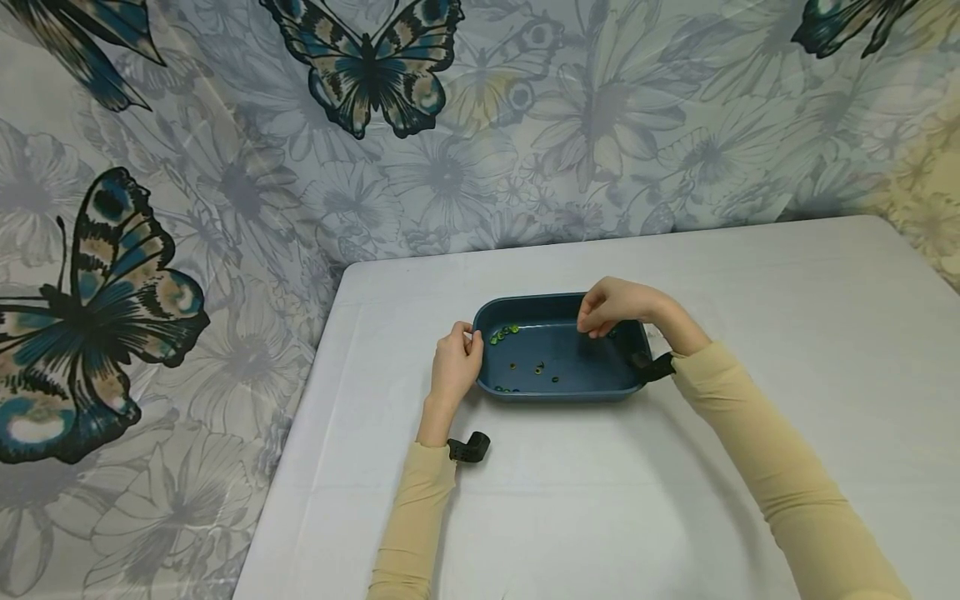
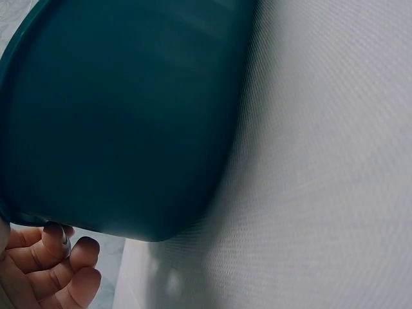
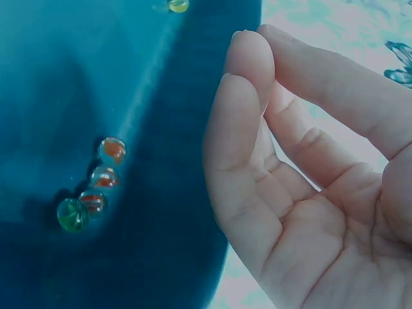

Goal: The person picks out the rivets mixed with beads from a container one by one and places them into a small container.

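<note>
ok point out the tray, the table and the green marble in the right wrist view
Tray (image 1: 561, 348): head view, bare part of its floor.
Table (image 1: 570, 492): head view, its near part.
Green marble (image 3: 72, 215): right wrist view, its visible middle.

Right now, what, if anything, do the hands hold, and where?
Left hand holds the blue tray by its left end; nothing visible in right hand.

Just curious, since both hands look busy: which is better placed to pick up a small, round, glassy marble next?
Probably the right hand: it hangs over the blue rectangular tray, near some small, round, glassy marbles, while the left hand grips the tray's rim.
</note>
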Available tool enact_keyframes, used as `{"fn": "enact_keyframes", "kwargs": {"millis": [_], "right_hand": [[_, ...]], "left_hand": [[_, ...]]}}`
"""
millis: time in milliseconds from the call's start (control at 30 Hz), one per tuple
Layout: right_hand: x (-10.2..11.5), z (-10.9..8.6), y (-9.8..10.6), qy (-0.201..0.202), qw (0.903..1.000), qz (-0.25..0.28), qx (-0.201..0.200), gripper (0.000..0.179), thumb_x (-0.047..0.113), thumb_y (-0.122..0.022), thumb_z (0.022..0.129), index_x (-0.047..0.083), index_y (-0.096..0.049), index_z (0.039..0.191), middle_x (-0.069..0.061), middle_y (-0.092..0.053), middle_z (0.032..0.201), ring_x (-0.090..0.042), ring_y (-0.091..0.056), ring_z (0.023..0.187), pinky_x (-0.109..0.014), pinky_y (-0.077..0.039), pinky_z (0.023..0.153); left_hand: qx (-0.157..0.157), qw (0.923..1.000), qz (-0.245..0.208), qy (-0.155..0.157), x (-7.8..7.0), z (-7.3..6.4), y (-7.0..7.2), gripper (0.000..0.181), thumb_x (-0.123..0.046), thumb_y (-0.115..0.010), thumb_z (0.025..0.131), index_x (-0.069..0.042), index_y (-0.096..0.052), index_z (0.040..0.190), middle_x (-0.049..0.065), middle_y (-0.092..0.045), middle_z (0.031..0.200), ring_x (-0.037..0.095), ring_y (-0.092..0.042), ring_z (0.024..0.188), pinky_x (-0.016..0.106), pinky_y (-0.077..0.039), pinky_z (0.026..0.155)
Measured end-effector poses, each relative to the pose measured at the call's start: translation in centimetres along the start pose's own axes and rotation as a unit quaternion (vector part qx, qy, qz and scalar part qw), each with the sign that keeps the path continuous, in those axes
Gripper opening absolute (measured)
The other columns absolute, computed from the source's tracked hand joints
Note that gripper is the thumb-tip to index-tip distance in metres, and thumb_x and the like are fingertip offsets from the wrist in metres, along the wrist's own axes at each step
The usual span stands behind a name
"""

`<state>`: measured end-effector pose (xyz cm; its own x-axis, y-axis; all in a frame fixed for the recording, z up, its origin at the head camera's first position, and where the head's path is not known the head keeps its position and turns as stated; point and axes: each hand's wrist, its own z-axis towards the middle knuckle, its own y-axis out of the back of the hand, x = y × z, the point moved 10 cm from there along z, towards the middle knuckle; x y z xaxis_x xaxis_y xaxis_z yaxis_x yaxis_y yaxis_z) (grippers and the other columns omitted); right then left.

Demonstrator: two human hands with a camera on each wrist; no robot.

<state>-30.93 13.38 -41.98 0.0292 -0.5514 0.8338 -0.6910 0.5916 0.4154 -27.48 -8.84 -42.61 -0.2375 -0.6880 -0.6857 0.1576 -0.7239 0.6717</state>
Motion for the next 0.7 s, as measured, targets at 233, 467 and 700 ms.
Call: {"fn": "enact_keyframes", "kwargs": {"millis": [233, 467, 700], "right_hand": [[0.1, -0.5, 0.4, 0.0, 1.0, 0.001, -0.005, 0.017, 0.007, -0.062, 0.087, -0.008, -0.063, 0.092, -0.014, -0.063, 0.085, -0.022, -0.063, 0.075, -0.039, -0.052, 0.074], [0.1, -1.1, 1.0, -0.005, 0.9999, 0.005, -0.012, 0.019, 0.009, -0.063, 0.087, -0.009, -0.063, 0.094, -0.013, -0.064, 0.085, -0.024, -0.063, 0.076, -0.035, -0.052, 0.073], [-0.3, -1.6, 1.7, -0.008, 0.9998, 0.006, -0.017, 0.019, 0.008, -0.063, 0.087, -0.01, -0.063, 0.093, -0.014, -0.065, 0.085, -0.024, -0.064, 0.076, -0.037, -0.052, 0.074]], "left_hand": [[0.003, 1.0, -0.002, 0.002, -0.1, 0.0, 0.0, 0.021, -0.015, -0.049, 0.095, 0.003, -0.058, 0.102, -0.001, -0.043, 0.053, 0.011, -0.039, 0.042, 0.023, -0.031, 0.043], [0.0, 1.0, 0.002, -0.001, -0.2, 0.0, 0.1, 0.02, -0.014, -0.05, 0.094, 0.003, -0.058, 0.101, -0.001, -0.043, 0.053, 0.011, -0.038, 0.043, 0.023, -0.031, 0.043], [0.0, 1.0, 0.003, -0.002, -0.1, 0.0, 0.0, 0.02, -0.014, -0.05, 0.094, 0.003, -0.058, 0.102, -0.001, -0.043, 0.053, 0.01, -0.038, 0.043, 0.023, -0.031, 0.043]]}}
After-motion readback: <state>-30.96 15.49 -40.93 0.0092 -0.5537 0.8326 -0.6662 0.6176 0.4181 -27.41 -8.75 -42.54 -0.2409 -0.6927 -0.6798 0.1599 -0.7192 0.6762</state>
